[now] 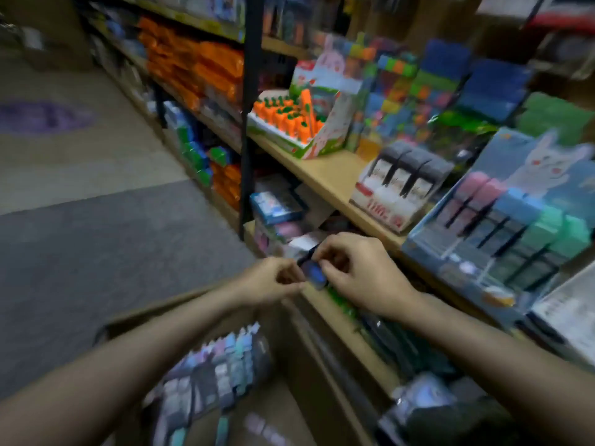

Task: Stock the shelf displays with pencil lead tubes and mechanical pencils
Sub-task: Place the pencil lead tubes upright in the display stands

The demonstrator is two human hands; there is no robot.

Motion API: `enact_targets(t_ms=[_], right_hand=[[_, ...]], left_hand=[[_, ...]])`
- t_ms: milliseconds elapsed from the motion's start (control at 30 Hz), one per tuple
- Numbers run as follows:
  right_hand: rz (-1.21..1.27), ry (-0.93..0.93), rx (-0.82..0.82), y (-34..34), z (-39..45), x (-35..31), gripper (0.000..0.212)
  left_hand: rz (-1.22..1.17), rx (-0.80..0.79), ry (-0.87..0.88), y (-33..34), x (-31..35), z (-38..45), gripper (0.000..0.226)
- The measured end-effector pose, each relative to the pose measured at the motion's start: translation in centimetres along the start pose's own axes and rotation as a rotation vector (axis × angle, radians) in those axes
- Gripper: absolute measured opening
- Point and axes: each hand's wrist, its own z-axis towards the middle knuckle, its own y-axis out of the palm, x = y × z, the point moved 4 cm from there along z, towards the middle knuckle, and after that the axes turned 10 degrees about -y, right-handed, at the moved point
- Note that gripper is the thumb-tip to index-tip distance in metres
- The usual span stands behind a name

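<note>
The frame is blurred by motion. My left hand (273, 280) and my right hand (360, 272) meet in front of the shelf edge, both pinching a small blue pencil lead tube (314, 274) with a dark clip end. On the wooden shelf (325, 175) to the right stands a blue rabbit display box (502, 226) holding rows of pink, blue and green tubes. A smaller display (402, 185) with dark-capped white packs stands left of it. Below my arms an open cardboard box (212, 378) holds packs of pastel tubes.
A carrot-themed display (299, 123) sits further along the shelf, with colourful stacked packs behind it. A black shelf upright (249, 117) divides the bays. Lower shelves hold more goods. Grey and beige floor (96, 226) spreads to the left.
</note>
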Motion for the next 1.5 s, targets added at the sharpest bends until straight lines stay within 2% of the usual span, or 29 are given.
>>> enact_targets(t_ms=[100,200,300,433,533,767,967,1067,1167,1267,1367,1500], right_hand=[[0.152,0.138,-0.35,8.3,-1.3,0.5,0.008],[0.435,0.343,-0.571,16.5,-3.8,1.3,0.019],[0.456,0.501,-0.568,22.6,-5.8,2.2,0.011],[0.473,0.645,-0.518,27.8,-7.5,3.1,0.035],[0.444,0.63,-0.52,30.1,-8.5,3.5,0.039],[0.336,0.566,-0.482,33.6,-7.7,4.0,0.051],[0.21,0.474,-0.487,36.3,-4.6,5.2,0.054],[0.174,0.436,-0.524,37.6,-3.4,5.6,0.054],[0.177,0.438,-0.545,38.6,-2.9,5.7,0.059],[0.186,0.473,-0.532,39.0,-3.1,5.8,0.063],[0.15,0.521,-0.518,38.7,-3.6,6.1,0.071],[0.172,0.566,-0.516,38.1,-4.7,6.4,0.083]], left_hand=[[0.085,-0.044,-0.278,-0.3,-7.5,-3.8,0.016],[0.062,0.067,-0.551,0.6,-14.7,-7.1,0.019],[-0.005,0.196,-0.738,3.2,-19.2,-9.9,0.026],[-0.157,0.367,-0.91,8.1,-22.0,-10.8,0.045],[-0.073,0.38,-1.018,11.7,-22.9,-10.6,0.059],[0.128,0.423,-0.964,13.2,-24.9,-8.6,0.069],[0.124,0.367,-0.957,13.4,-26.5,-7.3,0.067],[0.126,0.392,-0.943,14.2,-26.6,-7.2,0.065],[0.162,0.471,-0.913,14.2,-26.6,-6.6,0.055],[0.148,0.532,-0.804,14.1,-26.7,-5.3,0.05],[0.178,0.522,-0.719,14.3,-26.8,-3.9,0.053],[0.07,0.482,-0.744,15.1,-26.8,-2.7,0.064]])
